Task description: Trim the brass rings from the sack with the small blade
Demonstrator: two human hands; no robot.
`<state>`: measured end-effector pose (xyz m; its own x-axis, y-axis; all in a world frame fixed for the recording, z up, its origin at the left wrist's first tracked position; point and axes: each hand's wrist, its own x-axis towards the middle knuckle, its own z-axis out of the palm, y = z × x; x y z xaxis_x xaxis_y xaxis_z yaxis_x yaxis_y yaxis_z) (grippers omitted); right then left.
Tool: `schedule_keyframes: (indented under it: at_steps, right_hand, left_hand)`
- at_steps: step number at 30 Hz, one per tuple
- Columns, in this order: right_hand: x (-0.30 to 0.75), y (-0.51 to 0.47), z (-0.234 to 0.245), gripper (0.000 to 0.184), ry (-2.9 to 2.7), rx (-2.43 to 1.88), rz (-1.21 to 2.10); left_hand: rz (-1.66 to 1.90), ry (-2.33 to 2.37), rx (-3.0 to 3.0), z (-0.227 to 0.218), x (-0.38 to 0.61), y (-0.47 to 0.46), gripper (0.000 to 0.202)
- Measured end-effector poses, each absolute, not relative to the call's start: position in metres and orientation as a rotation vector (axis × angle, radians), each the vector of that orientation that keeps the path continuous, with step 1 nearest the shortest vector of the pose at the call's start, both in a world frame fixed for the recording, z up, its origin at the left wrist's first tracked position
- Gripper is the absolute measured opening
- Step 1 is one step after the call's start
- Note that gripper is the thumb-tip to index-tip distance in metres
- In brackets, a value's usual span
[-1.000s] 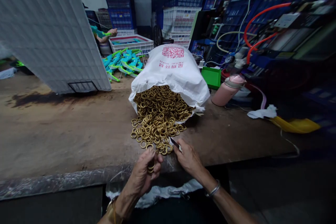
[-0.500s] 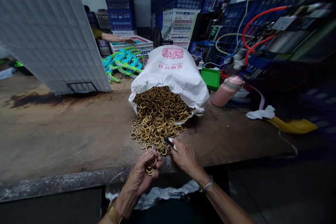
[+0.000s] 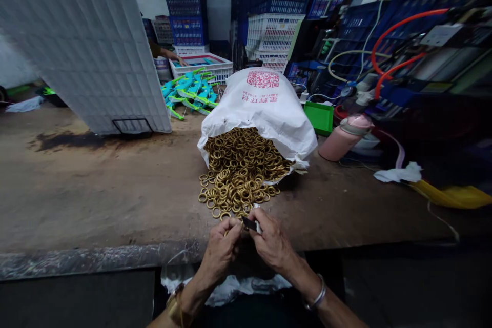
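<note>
A white sack [image 3: 265, 107] lies on its side on the worn workbench [image 3: 96, 195], spilling a heap of brass-coloured rings [image 3: 240, 171] toward me. My left hand [image 3: 222, 250] is closed at the bench's near edge, pinching brass rings that are mostly hidden in its fingers. My right hand [image 3: 272, 243] is closed on a small dark tool with a white tip [image 3: 251, 224]. The tool's end meets the left fingertips. Both hands touch each other just in front of the ring heap.
A large grey gridded panel [image 3: 88, 46] stands at the left. Turquoise plastic parts [image 3: 190, 89] lie behind it. A green tray [image 3: 320, 117], a pink bottle [image 3: 344, 137], hoses and stacked blue crates [image 3: 184, 10] crowd the right and back. Another person's arm [image 3: 169, 54] reaches at the rear.
My hands have come together: the left rose toward the right, and the tool now meets the left fingertips. The view shifted slightly right. The person behind drew their arm back.
</note>
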<state>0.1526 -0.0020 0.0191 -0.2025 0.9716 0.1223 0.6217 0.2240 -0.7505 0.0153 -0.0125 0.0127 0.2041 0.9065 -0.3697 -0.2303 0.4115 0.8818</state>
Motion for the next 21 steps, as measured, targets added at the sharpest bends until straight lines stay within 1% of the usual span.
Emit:
schedule_keyframes:
  at_steps: [1, 2, 5, 9, 14, 19, 21]
  right_hand:
    - [0.151, -0.002, 0.020, 0.005, -1.857, -1.471, 0.813]
    - [0.149, -0.001, 0.022, 0.006, -1.802, -1.483, 0.876]
    - [0.146, 0.001, 0.022, 0.020, -1.678, -1.493, 1.062]
    - [0.145, 0.004, 0.017, 0.031, -1.572, -1.499, 1.281]
    - [0.144, 0.004, 0.015, 0.036, -1.434, -1.523, 1.415]
    - [0.136, -0.001, 0.014, 0.038, -1.127, -1.456, 1.731]
    - [0.133, -0.003, 0.013, 0.038, -1.016, -1.428, 1.766]
  left_hand:
    - [0.937, 1.093, 0.800, 0.014, 0.015, -0.012, 0.031]
    - [0.960, 1.121, 0.816, 0.014, 0.014, -0.012, 0.030]
    - [1.066, 1.171, 0.954, 0.015, 0.014, -0.012, 0.025]
    - [1.116, 1.140, 1.144, 0.011, 0.014, -0.013, 0.021]
    - [1.049, 1.061, 0.989, 0.008, 0.014, -0.015, 0.025]
    - [1.086, 1.101, 0.890, 0.013, 0.017, -0.017, 0.027]
    - [1.104, 1.103, 0.851, 0.013, 0.019, -0.017, 0.028]
